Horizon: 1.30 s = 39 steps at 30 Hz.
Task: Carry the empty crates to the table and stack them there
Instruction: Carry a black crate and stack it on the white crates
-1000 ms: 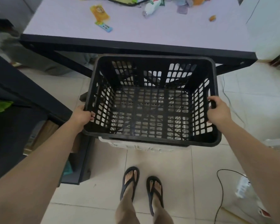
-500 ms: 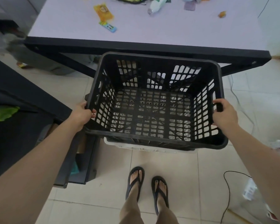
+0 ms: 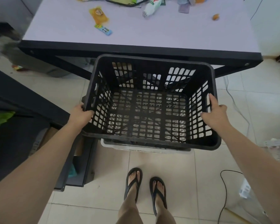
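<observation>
An empty black lattice crate (image 3: 152, 88) hangs in front of me, just below the near edge of the pale table (image 3: 152, 38). My left hand (image 3: 82, 114) grips its left rim, fingers curled over the edge. Gripping the right rim is my right hand (image 3: 214, 113), with the thumb inside along the wall. Under the black crate a white crate (image 3: 145, 148) shows only as a strip of rim at the near side.
Snack packets (image 3: 99, 16), a white bottle (image 3: 151, 7) and other clutter lie at the table's far side. A dark cabinet (image 3: 14, 126) stands at my left. Cables (image 3: 223, 191) trail over the tiled floor on the right. My sandalled feet (image 3: 144, 186) are below the crate.
The crate and both hands have shifted slightly right and toward the table as I step closer. Both grips stay the same.
</observation>
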Motion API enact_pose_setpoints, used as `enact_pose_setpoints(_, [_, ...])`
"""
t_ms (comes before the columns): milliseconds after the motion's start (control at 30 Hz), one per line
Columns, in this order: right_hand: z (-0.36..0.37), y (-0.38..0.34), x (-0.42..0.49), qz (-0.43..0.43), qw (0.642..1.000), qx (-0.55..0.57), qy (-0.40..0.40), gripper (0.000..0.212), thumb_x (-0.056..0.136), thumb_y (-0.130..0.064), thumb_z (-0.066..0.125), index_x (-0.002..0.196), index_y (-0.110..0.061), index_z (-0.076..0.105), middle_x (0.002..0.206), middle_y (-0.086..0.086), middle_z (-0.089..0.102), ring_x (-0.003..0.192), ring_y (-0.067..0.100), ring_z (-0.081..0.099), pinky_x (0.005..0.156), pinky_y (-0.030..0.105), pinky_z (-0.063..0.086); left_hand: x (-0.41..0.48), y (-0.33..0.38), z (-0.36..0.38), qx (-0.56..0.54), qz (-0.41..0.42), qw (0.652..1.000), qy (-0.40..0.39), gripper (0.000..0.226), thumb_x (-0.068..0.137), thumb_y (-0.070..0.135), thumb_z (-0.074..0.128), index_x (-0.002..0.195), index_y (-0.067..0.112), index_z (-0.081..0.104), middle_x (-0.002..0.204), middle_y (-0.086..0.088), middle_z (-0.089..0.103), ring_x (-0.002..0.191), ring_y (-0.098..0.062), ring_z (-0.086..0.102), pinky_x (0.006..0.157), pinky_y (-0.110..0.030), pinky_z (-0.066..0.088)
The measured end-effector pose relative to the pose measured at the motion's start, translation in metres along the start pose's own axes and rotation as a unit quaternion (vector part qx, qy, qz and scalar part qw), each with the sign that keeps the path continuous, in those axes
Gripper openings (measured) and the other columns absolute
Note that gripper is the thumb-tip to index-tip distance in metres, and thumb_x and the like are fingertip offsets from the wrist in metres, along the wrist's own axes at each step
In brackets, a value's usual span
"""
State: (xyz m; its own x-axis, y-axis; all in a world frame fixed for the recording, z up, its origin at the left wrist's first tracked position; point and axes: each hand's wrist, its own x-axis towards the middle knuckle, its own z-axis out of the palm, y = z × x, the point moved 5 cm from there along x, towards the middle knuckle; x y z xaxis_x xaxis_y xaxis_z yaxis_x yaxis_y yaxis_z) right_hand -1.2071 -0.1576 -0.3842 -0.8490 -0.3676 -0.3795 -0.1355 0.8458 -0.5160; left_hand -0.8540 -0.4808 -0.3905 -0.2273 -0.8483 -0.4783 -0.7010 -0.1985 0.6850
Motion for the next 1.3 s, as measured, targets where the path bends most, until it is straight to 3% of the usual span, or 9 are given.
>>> enact_pose_setpoints(200, [-0.006, 0.002, -0.014, -0.003, 1.000, -0.016, -0.002, 0.079, 0.086, -0.016, 0.055, 0.149, -0.039, 0.012, 0.143, 0.021, 0.024, 0.098, 0.035, 0.052, 0.083, 0.041, 0.048, -0.019, -0.010, -0.007, 0.025, -0.012, 0.998, 0.051, 0.042, 0.085, 0.014, 0.060, 0.124, 0.004, 0.048, 0.096, -0.007, 0.054, 0.075, -0.015, 0.053, 0.054, -0.022, 0.039])
enact_pose_setpoints(300, [-0.010, 0.011, -0.018, 0.000, 1.000, 0.009, 0.005, 0.083, 0.086, -0.016, 0.057, 0.149, -0.039, 0.007, 0.135, 0.021, 0.034, 0.084, 0.027, 0.050, 0.078, 0.038, 0.047, -0.027, -0.020, -0.009, 0.040, -0.006, 0.996, 0.076, 0.042, 0.086, 0.013, 0.058, 0.125, 0.002, 0.048, 0.098, -0.008, 0.053, 0.071, -0.012, 0.050, 0.053, -0.021, 0.037])
enact_pose_setpoints(400, [-0.012, 0.023, -0.019, 0.053, 0.997, 0.053, -0.002, 0.089, 0.086, -0.012, 0.056, 0.150, -0.029, -0.003, 0.110, 0.012, 0.052, 0.079, 0.024, 0.055, 0.070, 0.035, 0.048, -0.033, -0.026, -0.006, 0.058, 0.001, 0.995, 0.083, 0.037, 0.091, 0.014, 0.052, 0.126, 0.002, 0.048, 0.098, -0.009, 0.052, 0.079, -0.017, 0.051, 0.064, -0.027, 0.042])
enact_pose_setpoints(500, [-0.010, 0.038, -0.019, 0.125, 0.988, 0.084, -0.031, 0.065, 0.086, -0.010, 0.054, 0.144, -0.013, 0.024, 0.101, 0.010, 0.055, 0.089, 0.031, 0.058, 0.081, 0.046, 0.052, -0.038, -0.027, -0.002, 0.058, 0.004, 0.994, 0.093, 0.034, 0.094, 0.015, 0.047, 0.124, 0.001, 0.048, 0.098, -0.010, 0.051, 0.088, -0.023, 0.051, 0.073, -0.034, 0.041])
enact_pose_setpoints(567, [-0.005, 0.043, -0.024, 0.149, 0.977, 0.139, -0.061, 0.034, 0.088, -0.003, 0.049, 0.122, -0.009, 0.050, 0.090, 0.011, 0.061, 0.077, 0.030, 0.061, 0.071, 0.043, 0.055, -0.040, -0.027, 0.001, 0.054, 0.006, 0.994, 0.096, 0.032, 0.094, 0.014, 0.045, 0.123, 0.000, 0.049, 0.097, -0.012, 0.052, 0.092, -0.028, 0.053, 0.075, -0.036, 0.042])
enact_pose_setpoints(633, [-0.004, 0.045, -0.026, 0.140, 0.974, 0.168, -0.060, 0.027, 0.089, 0.005, 0.044, 0.109, -0.009, 0.055, 0.080, 0.011, 0.060, 0.060, 0.025, 0.059, 0.060, 0.037, 0.054, -0.041, -0.027, 0.003, 0.058, 0.007, 0.993, 0.100, 0.031, 0.095, 0.012, 0.043, 0.123, -0.001, 0.049, 0.096, -0.013, 0.052, 0.090, -0.029, 0.052, 0.074, -0.036, 0.042])
enact_pose_setpoints(867, [-0.009, 0.041, -0.021, 0.112, 0.979, 0.161, -0.046, 0.029, 0.086, 0.008, 0.048, 0.103, -0.013, 0.055, 0.088, 0.011, 0.062, 0.056, 0.022, 0.059, 0.043, 0.023, 0.049, -0.037, -0.028, -0.003, 0.098, -0.006, 0.991, 0.087, 0.028, 0.091, 0.006, 0.046, 0.116, -0.005, 0.052, 0.104, -0.024, 0.057, 0.098, -0.039, 0.057, 0.074, -0.039, 0.046])
enact_pose_setpoints(1067, [-0.008, 0.045, -0.021, 0.112, 0.980, 0.159, -0.038, 0.028, 0.086, 0.006, 0.051, 0.104, -0.016, 0.056, 0.090, 0.009, 0.063, 0.062, 0.023, 0.062, 0.055, 0.031, 0.053, -0.041, -0.028, -0.003, 0.078, -0.018, 0.994, 0.075, 0.028, 0.090, 0.004, 0.044, 0.116, -0.003, 0.052, 0.101, -0.021, 0.055, 0.091, -0.035, 0.056, 0.080, -0.045, 0.052])
enact_pose_setpoints(1300, [-0.009, 0.048, -0.026, 0.109, 0.983, 0.144, -0.041, 0.025, 0.088, 0.002, 0.054, 0.101, -0.020, 0.054, 0.088, 0.004, 0.064, 0.062, 0.019, 0.065, 0.053, 0.029, 0.051, -0.043, -0.031, -0.004, 0.088, -0.020, 0.994, 0.061, 0.031, 0.092, 0.006, 0.043, 0.121, -0.002, 0.049, 0.105, -0.021, 0.055, 0.094, -0.035, 0.057, 0.083, -0.051, 0.052])
